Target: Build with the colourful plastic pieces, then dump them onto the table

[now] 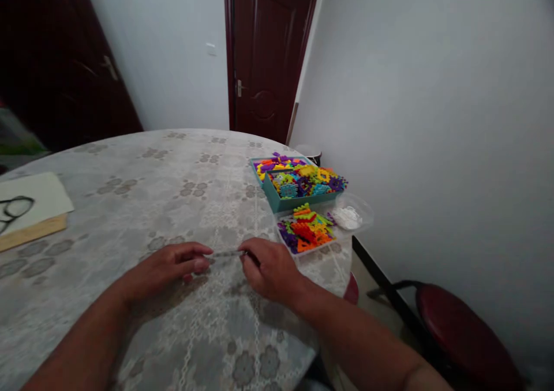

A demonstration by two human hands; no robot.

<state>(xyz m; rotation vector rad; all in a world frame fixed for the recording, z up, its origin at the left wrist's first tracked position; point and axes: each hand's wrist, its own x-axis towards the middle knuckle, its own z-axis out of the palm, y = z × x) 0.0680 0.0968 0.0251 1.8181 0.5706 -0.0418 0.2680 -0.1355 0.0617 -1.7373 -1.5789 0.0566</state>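
Over the near part of the table, a thin whitish strand (pixel 225 253) spans the short gap between my two hands. Its exact kind is too blurred to make out. My right hand (pixel 270 267) is closed, pinching the strand's right end between thumb and curled fingers. At the other end, my left hand (pixel 171 267) has its thumb and index finger close together at the strand's tip. To the right of my right hand, a clear plastic tray (pixel 283 245) holds colourful plastic pieces (pixel 306 229).
Behind the tray stand a teal box (pixel 273 198) heaped with colourful pieces and a second one (pixel 255 169). White cord (pixel 347 218) lies in a clear container at the table's right edge. Black-framed glasses (pixel 19 206) rest on paper at left. A dark red stool (pixel 465 327) stands lower right.
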